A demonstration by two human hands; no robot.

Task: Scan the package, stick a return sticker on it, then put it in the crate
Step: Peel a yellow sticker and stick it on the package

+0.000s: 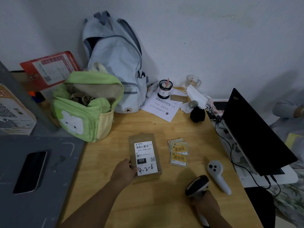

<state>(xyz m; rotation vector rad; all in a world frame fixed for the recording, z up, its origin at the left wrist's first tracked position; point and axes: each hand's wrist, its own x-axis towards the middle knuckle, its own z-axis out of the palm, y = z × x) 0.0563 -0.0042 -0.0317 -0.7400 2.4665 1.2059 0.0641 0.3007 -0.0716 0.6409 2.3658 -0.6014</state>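
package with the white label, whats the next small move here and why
Probably tilt the dark handheld scanner in the right hand toward the barcode at the top of the white shipping label. The brown cardboard package lies label-up on the wooden table, the left hand touches its near-left edge, and the yellow return stickers lie untouched beside it, so scanning seems first.

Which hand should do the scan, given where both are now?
Right. The right hand already grips the barcode scanner, its head tilted toward the package. The left hand steadies the package's left edge, label facing up.
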